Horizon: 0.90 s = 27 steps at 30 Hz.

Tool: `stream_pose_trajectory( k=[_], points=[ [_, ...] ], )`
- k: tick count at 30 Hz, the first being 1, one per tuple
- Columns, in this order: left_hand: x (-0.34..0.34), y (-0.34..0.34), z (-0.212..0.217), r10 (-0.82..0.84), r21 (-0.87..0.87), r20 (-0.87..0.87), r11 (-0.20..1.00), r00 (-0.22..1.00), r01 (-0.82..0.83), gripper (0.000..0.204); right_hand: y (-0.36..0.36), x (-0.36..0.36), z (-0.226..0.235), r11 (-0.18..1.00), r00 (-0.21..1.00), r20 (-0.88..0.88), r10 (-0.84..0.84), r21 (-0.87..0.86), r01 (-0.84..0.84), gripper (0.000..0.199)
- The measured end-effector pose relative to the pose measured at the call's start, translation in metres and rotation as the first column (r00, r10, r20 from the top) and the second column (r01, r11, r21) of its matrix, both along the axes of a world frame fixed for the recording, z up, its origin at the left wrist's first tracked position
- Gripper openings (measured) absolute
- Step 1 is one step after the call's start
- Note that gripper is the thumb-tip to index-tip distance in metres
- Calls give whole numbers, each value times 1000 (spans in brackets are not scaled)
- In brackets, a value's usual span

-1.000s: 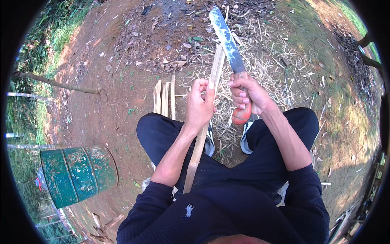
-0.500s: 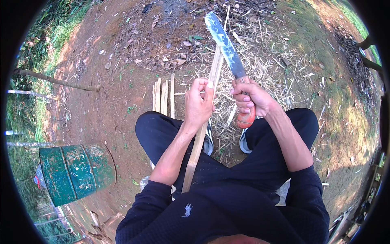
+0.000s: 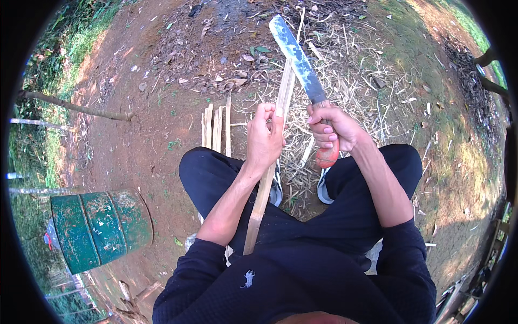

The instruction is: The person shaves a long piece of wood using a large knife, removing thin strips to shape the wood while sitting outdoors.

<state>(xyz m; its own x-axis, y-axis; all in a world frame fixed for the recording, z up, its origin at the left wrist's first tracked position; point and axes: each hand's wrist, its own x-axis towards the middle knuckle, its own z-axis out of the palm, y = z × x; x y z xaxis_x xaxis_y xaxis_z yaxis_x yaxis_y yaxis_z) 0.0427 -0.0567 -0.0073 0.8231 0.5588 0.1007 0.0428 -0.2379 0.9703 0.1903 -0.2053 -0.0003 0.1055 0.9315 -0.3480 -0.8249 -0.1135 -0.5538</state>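
My left hand (image 3: pixel 264 137) grips a long pale bamboo strip (image 3: pixel 268 178) that runs from my lap up and away over the ground. My right hand (image 3: pixel 333 129) is closed on the red handle of a big knife (image 3: pixel 300 62); its worn grey blade points up and left, lying against the upper part of the strip. I sit with both knees apart in dark trousers. Several split bamboo strips (image 3: pixel 216 128) lie side by side on the dirt just left of my left hand.
A green metal drum (image 3: pixel 100 227) lies on its side at the lower left. Bamboo shavings and dry leaves (image 3: pixel 350 81) cover the ground ahead. A thin pole (image 3: pixel 75 107) lies at the left by the grass.
The knife blade and my right hand have shifted slightly left and up along the strip. My left hand keeps its hold on the strip.
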Motion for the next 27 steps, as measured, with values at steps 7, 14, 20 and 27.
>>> stream_pose_trajectory(
  k=[7,14,20,27],
  points=[
    [-4,7,3,45,-100,-66,994,997,-52,22,1,-12,2,996,998,-8,56,-65,-56,19],
    [-35,15,10,-113,-137,-123,986,986,96,44,-8,-2,6,999,995,96,27,16,-29,15],
    [-157,-30,21,-360,-394,-315,891,878,224,63,-14,1,12,997,994,106,-32,78,24,15],
    [-187,-63,3,-57,-138,-419,990,906,-1,35,-5,-12,13,991,990,79,119,54,-124,17]
  ],
)
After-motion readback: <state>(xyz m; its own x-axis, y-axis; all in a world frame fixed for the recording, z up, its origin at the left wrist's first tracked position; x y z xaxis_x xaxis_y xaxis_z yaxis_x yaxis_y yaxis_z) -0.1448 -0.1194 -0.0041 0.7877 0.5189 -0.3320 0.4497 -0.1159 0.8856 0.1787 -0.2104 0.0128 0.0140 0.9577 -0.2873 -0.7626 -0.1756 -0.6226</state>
